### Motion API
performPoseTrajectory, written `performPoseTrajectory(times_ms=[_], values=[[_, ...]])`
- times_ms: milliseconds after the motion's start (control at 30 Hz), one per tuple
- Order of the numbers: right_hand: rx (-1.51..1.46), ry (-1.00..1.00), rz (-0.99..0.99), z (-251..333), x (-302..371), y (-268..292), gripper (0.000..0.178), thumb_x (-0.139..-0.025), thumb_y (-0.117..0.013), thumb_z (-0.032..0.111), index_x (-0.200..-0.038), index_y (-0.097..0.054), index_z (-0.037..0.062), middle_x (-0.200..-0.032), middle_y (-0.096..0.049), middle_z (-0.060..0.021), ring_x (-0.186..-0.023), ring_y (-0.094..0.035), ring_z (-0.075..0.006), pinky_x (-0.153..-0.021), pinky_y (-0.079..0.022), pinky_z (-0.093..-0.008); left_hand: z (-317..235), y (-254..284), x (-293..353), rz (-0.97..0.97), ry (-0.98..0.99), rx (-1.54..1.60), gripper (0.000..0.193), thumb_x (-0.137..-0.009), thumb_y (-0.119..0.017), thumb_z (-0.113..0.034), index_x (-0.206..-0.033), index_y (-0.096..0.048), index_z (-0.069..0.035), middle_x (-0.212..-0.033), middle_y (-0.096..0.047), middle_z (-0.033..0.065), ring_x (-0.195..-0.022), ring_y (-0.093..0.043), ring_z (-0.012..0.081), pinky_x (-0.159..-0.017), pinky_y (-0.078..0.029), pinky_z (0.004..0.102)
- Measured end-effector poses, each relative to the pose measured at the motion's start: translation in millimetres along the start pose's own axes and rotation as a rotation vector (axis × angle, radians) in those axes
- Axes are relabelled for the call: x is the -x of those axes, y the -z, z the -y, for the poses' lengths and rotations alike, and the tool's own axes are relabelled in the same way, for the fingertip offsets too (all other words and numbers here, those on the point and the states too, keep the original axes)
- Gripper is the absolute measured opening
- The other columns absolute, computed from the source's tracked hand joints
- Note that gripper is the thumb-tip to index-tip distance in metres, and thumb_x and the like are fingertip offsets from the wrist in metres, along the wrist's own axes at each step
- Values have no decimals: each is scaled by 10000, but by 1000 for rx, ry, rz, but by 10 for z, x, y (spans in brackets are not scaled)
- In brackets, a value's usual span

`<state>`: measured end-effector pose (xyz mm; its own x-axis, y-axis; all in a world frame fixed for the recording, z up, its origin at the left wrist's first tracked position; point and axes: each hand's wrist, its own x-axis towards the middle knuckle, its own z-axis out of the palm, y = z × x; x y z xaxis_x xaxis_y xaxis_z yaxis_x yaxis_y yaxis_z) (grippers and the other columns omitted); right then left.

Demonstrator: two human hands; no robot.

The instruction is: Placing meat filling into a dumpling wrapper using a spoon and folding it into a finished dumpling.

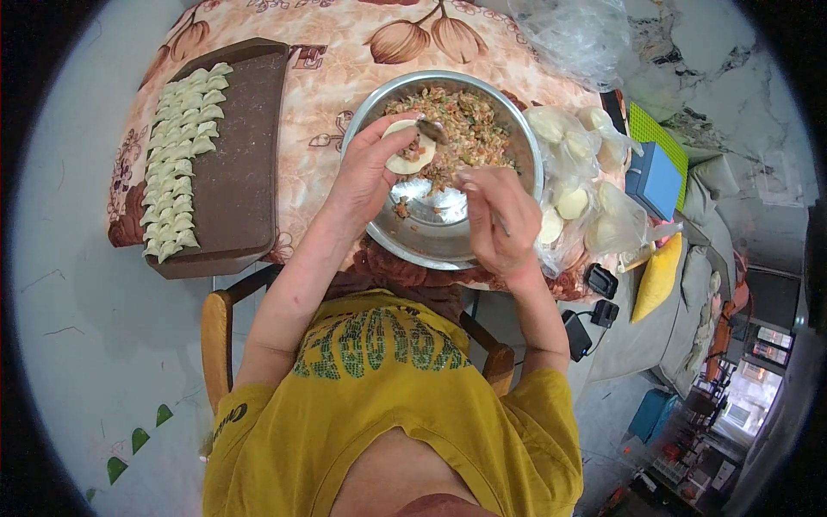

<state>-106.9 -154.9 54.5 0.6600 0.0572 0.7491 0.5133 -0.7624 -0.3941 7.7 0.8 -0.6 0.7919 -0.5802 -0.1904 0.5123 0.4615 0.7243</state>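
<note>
In my left hand (363,172) lies a round, pale dumpling wrapper (395,165), pinched at its left edge by the fingers, with a small lump of meat filling (415,150) on it. My right hand (500,215) is closed round the thin handle of a spoon (432,132), whose bowl is over the wrapper's upper right edge. Both hands are above a wide metal bowl (405,255). Chopped filling (474,121) is heaped at the bowl's far side, while bare shiny metal shows nearer me.
Left of the bowl, a brown tray (241,146) holds rows of folded dumplings (183,155). Clear plastic bags (573,202) with round wrappers lie close on the right, beside a blue box (652,179). A crumpled plastic bag (573,34) sits at the far right of the patterned tablecloth (323,73).
</note>
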Motion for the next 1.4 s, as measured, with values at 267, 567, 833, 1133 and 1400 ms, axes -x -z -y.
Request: performPoseTrajectory(times_ms=[267,567,833,1133,1400], values=[[-26,-437,-54,-407,38,27,73,-990,-637,44,-1009,-676,-15,-815,-693,-151,-649,-680,-224,-579,-513,-332,-35,33,-52,40,44,253,292,-1046,-551,-141,-1245,-576,71,-1190,-677,192,-1137,-693,351,-986,-591,439],[2,-856,184,-844,-150,-1,357,-1030,-615,265,-842,-698,-28,-599,-654,-110,-570,-685,-200,-558,-511,-328,5,43,-61,13,50,210,250,-1025,-582,-71,-1228,-571,75,-1179,-665,226,-1149,-683,376,-989,-594,455],[-362,-1065,331,-378,-111,-60,354,-1019,-657,341,-916,-690,5,-719,-661,-23,-590,-632,-86,-490,-480,-231,67,86,-175,82,80,411,299,-1034,-576,-122,-1273,-563,57,-1234,-668,230,-1183,-670,316,-1022,-558,433],[-704,-1123,167,-397,-134,-419,168,-965,-714,140,-997,-652,-12,-778,-680,-34,-651,-644,-72,-451,-460,-204,238,69,-148,96,26,415,354,-1041,-554,-143,-1358,-549,13,-1294,-655,152,-1203,-644,248,-1064,-505,403],[-206,-763,178,-406,-107,-405,185,-913,-733,164,-912,-673,-11,-728,-686,-112,-636,-673,-193,-589,-516,-355,38,-74,22,-35,138,94,297,-1042,-562,-105,-1307,-586,27,-1228,-665,123,-1112,-685,221,-949,-596,393]])
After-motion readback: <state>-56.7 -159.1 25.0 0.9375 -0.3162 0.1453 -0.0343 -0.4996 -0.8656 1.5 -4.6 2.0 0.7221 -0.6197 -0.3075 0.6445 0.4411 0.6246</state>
